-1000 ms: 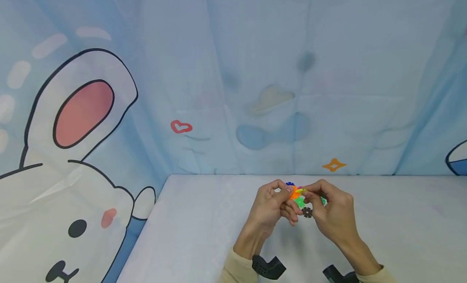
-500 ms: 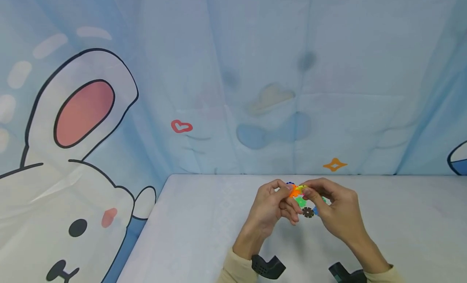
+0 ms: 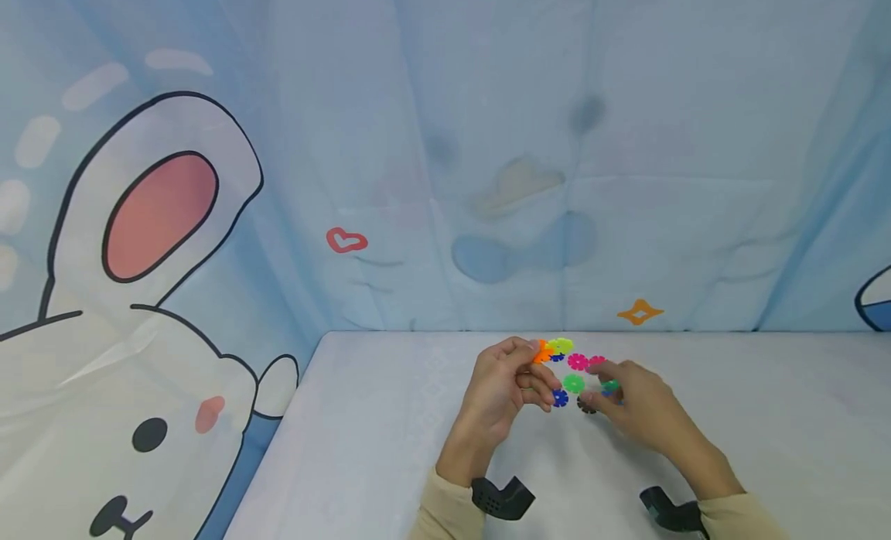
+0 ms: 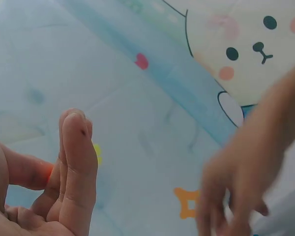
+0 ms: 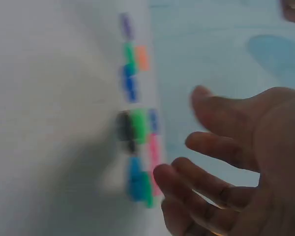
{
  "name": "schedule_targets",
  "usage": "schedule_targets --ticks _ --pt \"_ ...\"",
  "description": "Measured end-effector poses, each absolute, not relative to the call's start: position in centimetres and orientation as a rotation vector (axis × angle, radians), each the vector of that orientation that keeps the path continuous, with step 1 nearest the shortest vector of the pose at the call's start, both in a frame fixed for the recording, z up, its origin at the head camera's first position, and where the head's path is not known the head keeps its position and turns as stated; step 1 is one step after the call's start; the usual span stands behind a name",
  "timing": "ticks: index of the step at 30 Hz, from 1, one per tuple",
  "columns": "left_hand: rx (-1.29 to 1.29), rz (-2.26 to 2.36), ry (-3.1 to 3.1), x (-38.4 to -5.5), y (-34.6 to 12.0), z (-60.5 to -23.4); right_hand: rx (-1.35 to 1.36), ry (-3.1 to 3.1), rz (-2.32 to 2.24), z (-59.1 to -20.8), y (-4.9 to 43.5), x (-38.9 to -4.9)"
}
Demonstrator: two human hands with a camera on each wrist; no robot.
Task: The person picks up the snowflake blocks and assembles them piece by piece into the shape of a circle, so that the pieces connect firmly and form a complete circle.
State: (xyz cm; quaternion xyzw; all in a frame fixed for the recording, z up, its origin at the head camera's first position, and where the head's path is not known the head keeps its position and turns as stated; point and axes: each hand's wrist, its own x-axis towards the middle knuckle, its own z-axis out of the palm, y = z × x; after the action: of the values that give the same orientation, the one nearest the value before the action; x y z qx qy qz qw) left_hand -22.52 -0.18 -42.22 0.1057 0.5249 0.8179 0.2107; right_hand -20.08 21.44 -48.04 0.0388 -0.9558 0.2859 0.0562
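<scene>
Between the hands (image 3: 496,389) (image 3: 642,408) lie notched round discs (image 3: 574,383)

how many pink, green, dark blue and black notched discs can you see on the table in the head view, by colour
Pink discs: 2
Green discs: 2, one partly hidden
Dark blue discs: 2
Black disc: 1, partly hidden
Total: 7

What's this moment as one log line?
Left hand: pinches orange piece, yellow piece at its edge | Right hand: holds nothing, near black piece | White table: green piece, pink pieces
</scene>
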Motion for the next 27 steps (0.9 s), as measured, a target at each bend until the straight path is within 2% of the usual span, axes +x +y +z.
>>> schedule_targets --ticks 7,16,21,27 --pt "0.314 2.25 1.43 -22.6 -0.4 -42.2 0.035 -2.982 0.699 -51.8 20.8 -20.8" --pt "0.327 2.232 1.44 -22.6 -0.5 -42.1 -0.008 -2.968 0.8 -51.1 21.0 -20.8" --pt "0.346 2.212 1.443 -22.5 -0.6 -41.8 0.079 -2.776 0.96 -49.4 21.2 -20.3" --pt "0.363 2.205 1.454 -22.4 -0.9 -41.4 0.014 -2.435 1.339 -44.7 21.3 -18.8"
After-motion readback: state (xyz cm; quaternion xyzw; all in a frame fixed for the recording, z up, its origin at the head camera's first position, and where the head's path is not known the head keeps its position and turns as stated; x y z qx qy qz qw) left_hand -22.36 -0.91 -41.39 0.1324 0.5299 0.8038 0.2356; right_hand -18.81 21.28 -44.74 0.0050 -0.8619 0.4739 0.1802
